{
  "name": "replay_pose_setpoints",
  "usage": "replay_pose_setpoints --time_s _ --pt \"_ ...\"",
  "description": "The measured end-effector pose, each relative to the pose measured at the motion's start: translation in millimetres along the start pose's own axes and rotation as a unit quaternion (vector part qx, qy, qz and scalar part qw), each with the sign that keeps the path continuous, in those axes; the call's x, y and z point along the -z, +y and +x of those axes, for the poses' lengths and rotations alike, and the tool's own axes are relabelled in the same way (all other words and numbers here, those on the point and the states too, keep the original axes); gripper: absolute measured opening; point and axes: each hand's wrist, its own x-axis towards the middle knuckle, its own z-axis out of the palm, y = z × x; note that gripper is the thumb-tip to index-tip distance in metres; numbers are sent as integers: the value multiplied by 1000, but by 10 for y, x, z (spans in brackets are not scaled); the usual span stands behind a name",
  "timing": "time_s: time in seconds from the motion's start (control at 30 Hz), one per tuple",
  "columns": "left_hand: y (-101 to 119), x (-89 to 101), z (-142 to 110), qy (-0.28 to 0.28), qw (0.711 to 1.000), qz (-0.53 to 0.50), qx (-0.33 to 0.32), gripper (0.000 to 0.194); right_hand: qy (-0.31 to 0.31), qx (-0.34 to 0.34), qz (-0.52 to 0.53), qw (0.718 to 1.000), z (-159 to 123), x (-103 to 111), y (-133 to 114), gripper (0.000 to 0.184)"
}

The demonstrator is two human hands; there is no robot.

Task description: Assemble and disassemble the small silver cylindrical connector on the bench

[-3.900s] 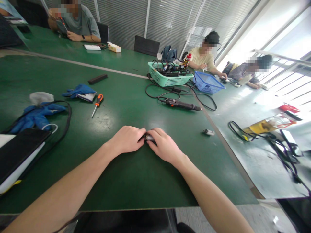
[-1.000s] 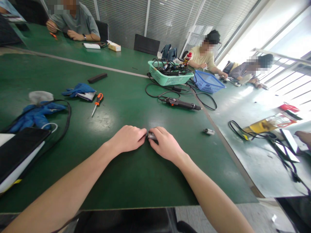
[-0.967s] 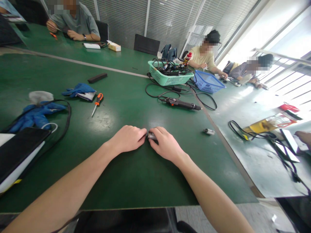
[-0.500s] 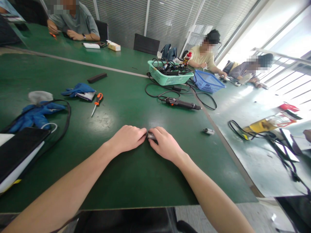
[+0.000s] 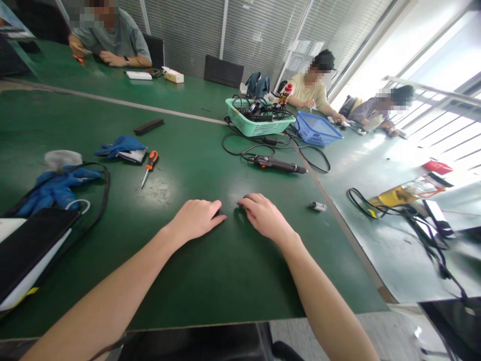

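My left hand [image 5: 197, 218] rests on the green table [image 5: 225, 286], thumb and forefinger apart with nothing between them. Across a short gap, my right hand [image 5: 265, 215] is closed, its fingers curled down toward the tabletop. Whatever it holds is hidden under the fingers; only a dark spot shows at the fingertips. To the right of that hand lies a small silver cylinder [image 5: 318, 206] with a dark end, like a small motor. Beyond both hands is a black electric screwdriver [image 5: 280, 164] with its cable. An orange-and-black screwdriver [image 5: 152, 161] lies ahead of my left hand.
Blue gloves [image 5: 56, 188] and a black tablet-like slab [image 5: 35, 245] are at left. A green basket [image 5: 259, 128] of tools and a blue basket [image 5: 319, 131] stand ahead. A bottle of yellow liquid [image 5: 394, 195] lies right. Several people sit around the table.
My hands have moved apart, the left thumb opening away from its fingers. The silver cylinder that showed between them in my right fingers is out of sight. The view has shifted slightly.
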Motion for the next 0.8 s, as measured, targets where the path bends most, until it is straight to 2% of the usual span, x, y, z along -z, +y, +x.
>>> replay_pose_setpoints --time_s 0.17,0.33,0.43,0.53,0.63,0.73,0.8 --pt "-12 45 3 -3 1000 -15 -4 39 34 -83 -7 996 8 5 548 37" --pt "-5 93 -8 -6 999 -34 -2 39 52 -174 -38 983 -101 111 1169 39" --pt "10 140 -13 -7 998 -55 -14 43 90 -222 -57 969 -187 128 1415 43" --pt "47 223 -19 -24 997 -79 1 47 126 -253 -71 957 -234 47 1494 42" --pt "120 361 -99 -42 995 -90 23 46 155 -270 -78 947 -245 -66 1459 38" --pt "145 547 -372 0 993 -90 73 39 176 -276 -83 941 -253 -137 1403 38" --pt "56 669 -699 49 985 -73 147 40 187 -275 -85 939 -263 -154 1380 40"
